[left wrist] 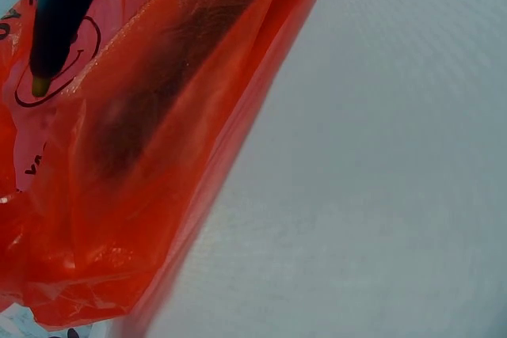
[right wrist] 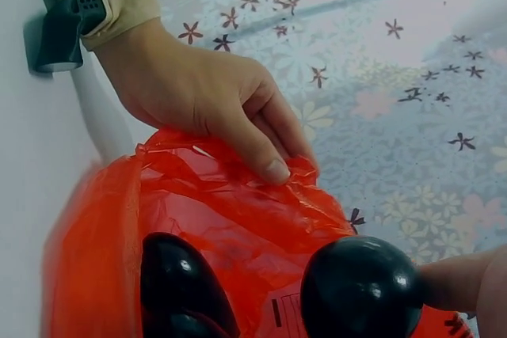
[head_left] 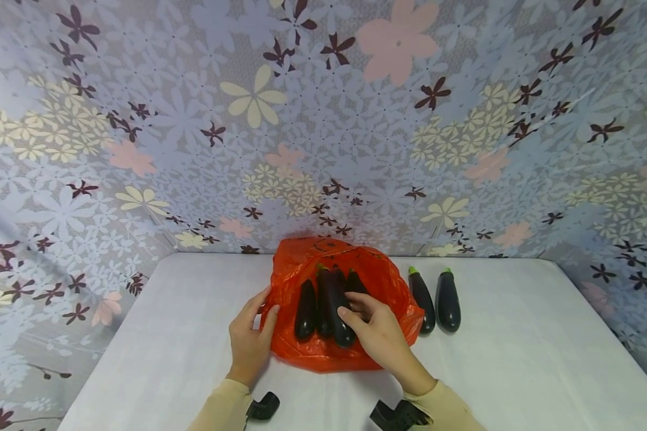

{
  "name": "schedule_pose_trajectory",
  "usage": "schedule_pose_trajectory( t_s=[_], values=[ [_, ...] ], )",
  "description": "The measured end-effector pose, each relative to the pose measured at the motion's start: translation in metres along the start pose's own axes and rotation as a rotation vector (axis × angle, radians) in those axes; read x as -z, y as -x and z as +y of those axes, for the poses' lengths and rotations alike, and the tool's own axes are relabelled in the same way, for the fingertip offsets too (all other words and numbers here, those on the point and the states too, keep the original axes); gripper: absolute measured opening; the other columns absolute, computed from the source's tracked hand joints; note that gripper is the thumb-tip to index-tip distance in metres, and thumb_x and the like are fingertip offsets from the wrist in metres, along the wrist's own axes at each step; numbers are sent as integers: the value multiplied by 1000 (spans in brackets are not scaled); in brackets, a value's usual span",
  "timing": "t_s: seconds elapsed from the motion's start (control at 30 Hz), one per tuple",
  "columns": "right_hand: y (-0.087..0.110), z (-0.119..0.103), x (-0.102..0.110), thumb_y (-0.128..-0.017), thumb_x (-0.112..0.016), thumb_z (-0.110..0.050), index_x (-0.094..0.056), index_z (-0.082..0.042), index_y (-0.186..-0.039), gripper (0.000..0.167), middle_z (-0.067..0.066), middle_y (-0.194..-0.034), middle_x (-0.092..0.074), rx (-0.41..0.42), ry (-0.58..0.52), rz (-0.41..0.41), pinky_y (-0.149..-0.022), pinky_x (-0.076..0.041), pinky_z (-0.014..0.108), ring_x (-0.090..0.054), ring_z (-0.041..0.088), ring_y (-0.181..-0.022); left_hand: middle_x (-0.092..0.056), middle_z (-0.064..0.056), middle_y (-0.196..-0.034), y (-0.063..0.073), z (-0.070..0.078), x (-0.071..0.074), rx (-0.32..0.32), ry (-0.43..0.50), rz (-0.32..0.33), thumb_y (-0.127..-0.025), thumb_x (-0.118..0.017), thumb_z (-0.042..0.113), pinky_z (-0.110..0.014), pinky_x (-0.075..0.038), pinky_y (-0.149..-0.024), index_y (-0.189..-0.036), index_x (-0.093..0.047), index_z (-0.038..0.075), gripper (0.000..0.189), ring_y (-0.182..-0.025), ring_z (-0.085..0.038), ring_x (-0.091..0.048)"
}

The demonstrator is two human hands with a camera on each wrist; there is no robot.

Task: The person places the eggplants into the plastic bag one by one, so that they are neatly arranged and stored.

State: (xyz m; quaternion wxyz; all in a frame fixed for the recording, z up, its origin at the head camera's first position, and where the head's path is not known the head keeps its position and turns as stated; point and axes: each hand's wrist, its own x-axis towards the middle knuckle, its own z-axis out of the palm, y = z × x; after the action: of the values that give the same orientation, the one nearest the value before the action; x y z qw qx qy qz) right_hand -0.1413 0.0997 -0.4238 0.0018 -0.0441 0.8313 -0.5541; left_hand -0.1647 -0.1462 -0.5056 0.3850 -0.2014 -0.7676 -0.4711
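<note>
A red plastic bag lies mouth-up on the table with several dark eggplants inside, such as one eggplant at its left. My left hand grips the bag's left edge; in the right wrist view the left hand pinches the rim between thumb and fingers. With my right hand I hold an eggplant over the others in the bag's mouth. Its rounded end shows close in the right wrist view, and its stem end in the left wrist view.
Two more eggplants lie right of the bag: one eggplant by its edge and a farther eggplant. The white table meets a floral-patterned backdrop behind. Dark devices are strapped to both wrists.
</note>
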Motion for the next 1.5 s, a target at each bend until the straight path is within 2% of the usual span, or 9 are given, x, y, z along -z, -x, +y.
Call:
schedule_pose_trajectory(
  t_s=[0.27, 0.53, 0.7, 0.77, 0.87, 0.93, 1.07, 1.27, 1.5],
  values=[
    [-12, 4, -11, -96, -68, -24, -64, -2, -130, 41, 12, -116, -69, -27, -14, -1, -87, -59, 42, -65, 26, -103, -69, -13, -126, -1, 1, 0, -23, -5, 8, -72, -76, -22, -17, -50, -95, -134, -61, -3, 66, -105, -25, -68],
    [-23, 7, -22, -96, -68, -25, -62, 2, -130, 44, 15, -114, -70, 0, 16, 9, -84, -60, 41, -68, 26, -99, -69, -15, -125, -1, 0, -1, -11, -5, 7, -77, -76, -18, -17, -50, -95, -133, -61, -3, 60, -104, -25, -68],
    [-29, 7, -28, -96, -69, -27, -60, 3, -132, 48, 15, -112, -70, -28, -1, -16, -68, -62, 38, -69, 24, -93, -69, -15, -124, 1, -1, -2, -13, 1, 10, -76, -76, -18, -17, -50, -95, -134, -61, -3, 62, -104, -25, -68],
    [-31, 6, -30, -95, -69, -29, -60, 2, -132, 49, 14, -112, -70, -35, 16, -20, -66, -61, 36, -70, 23, -92, -69, -15, -125, 1, -2, -3, -17, 3, 12, -76, -76, -18, -17, -49, -95, -134, -61, -3, 62, -104, -25, -68],
    [-35, 6, -33, -95, -69, -30, -61, 2, -131, 49, 13, -110, -71, -28, 64, -13, -72, -61, 37, -70, 22, -92, -69, -15, -124, 1, -4, -4, -26, -3, 20, -75, -76, -19, -16, -49, -95, -133, -61, -4, 62, -103, -26, -68],
    [-37, 6, -34, -95, -69, -30, -62, 3, -130, 48, 13, -109, -72, -15, 88, -8, -78, -60, 38, -71, 21, -92, -69, -17, -123, -1, 0, -4, -32, -6, 28, -74, -76, -20, -16, -49, -95, -131, -62, -6, 60, -102, -27, -67],
    [-42, 6, -36, -94, -69, -29, -62, 5, -128, 49, 14, -107, -72, 8, 98, -5, -80, -60, 41, -72, 22, -91, -69, -21, -119, -4, 7, -4, -33, -9, 37, -70, -74, -25, -15, -49, -94, -127, -62, -11, 60, -99, -31, -67],
    [-45, 5, -40, -92, -70, -30, -62, 6, -127, 51, 15, -108, -73, 5, 149, 1, -84, -59, 44, -72, 22, -90, -69, -17, -122, 1, -5, -5, -27, -19, 30, -69, -76, -24, -15, -49, -94, -131, -62, -5, 66, -101, -27, -67],
    [-53, 2, -41, -91, -71, -35, -66, 4, -124, 51, 15, -109, -73, -14, 235, 10, -90, -55, 50, -69, 30, -102, -69, -14, -126, 0, -4, -4, -23, -8, 18, -73, -77, -19, -17, -49, -95, -134, -62, -1, 65, -104, -25, -68]
  ],
)
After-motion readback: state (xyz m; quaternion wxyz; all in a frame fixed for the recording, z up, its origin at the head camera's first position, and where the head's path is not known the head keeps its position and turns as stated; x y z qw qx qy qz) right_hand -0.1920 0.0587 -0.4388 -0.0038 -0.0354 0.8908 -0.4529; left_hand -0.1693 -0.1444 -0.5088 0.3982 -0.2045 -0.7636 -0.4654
